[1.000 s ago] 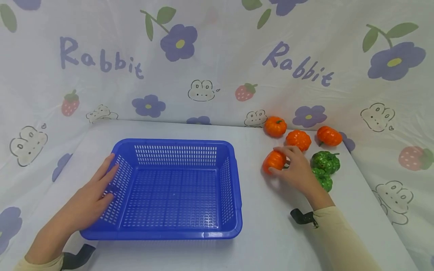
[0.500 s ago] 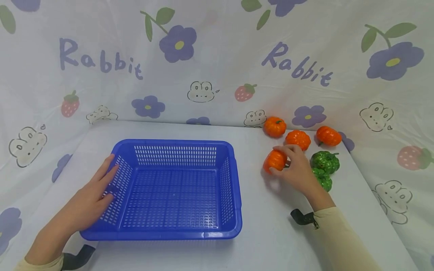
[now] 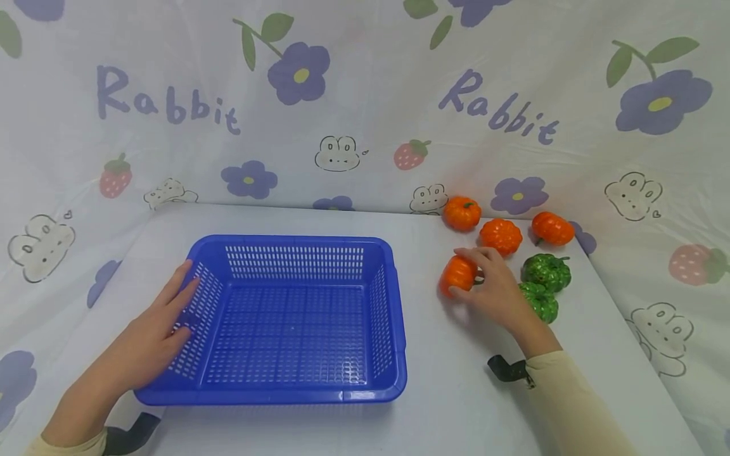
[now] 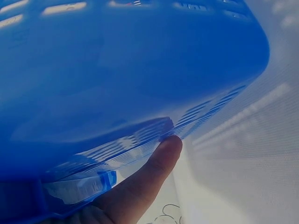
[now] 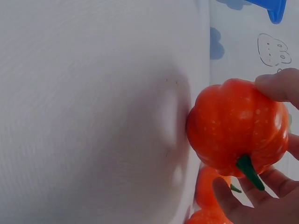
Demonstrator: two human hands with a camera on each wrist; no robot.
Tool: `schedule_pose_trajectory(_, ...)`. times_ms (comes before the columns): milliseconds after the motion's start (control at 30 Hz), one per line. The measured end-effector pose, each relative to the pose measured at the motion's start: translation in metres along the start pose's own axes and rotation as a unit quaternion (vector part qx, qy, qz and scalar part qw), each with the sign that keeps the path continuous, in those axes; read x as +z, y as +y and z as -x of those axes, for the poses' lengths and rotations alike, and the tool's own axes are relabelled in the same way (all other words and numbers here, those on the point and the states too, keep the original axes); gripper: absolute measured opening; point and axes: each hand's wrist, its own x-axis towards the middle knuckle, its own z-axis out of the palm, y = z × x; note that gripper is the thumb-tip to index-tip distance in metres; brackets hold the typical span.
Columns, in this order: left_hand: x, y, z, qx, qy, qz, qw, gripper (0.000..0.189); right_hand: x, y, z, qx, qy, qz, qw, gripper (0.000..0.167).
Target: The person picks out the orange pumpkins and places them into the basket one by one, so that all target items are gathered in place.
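Observation:
My right hand (image 3: 497, 292) holds a small orange toy pumpkin (image 3: 458, 276) between thumb and fingers, right of the blue basket. Its ribbed body and green stem show close up in the right wrist view, with the pumpkin (image 5: 236, 126) against or just over the white tabletop; contact there is hard to tell. At the far left, my left hand (image 3: 149, 339) rests on the left side of the blue plastic basket (image 3: 268, 396), fingers stretched over its rim. One straight finger (image 4: 152, 175) lies by the slotted blue wall in the left wrist view.
Behind the right hand lie three more orange pumpkins: one at the back (image 3: 462, 213), one nearer the hand (image 3: 500, 237) and one at right (image 3: 552, 228). Two green pumpkins (image 3: 546, 272) sit beside the right wrist. A patterned cloth (image 3: 365, 95) hangs behind the white table (image 3: 445, 392).
The right hand and the held orange pumpkin have shifted slightly left and toward the near side. My left hand and the basket have stayed in place.

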Motion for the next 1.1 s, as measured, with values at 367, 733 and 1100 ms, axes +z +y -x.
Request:
schedule_pose_trajectory(367, 0.000, 0.000, 0.000, 0.008, 0.006, 0.002, 0.9999, 0.074, 0.007, -0.001, -0.006, -0.014, -0.002, 0.003, 0.9999, 0.077)
schedule_pose_trajectory(733, 0.000, 0.001, 0.001, 0.002, 0.003, 0.004, 1.0000, 0.074, 0.014, -0.015, -0.011, -0.038, -0.005, 0.004, 0.9993, 0.071)
schedule_pose_trajectory(1100, 0.000, 0.002, 0.002, -0.003, 0.003, -0.002, 1.0000, 0.075, 0.017, -0.026, -0.009, -0.050, -0.008, -0.008, 0.9987, 0.072)
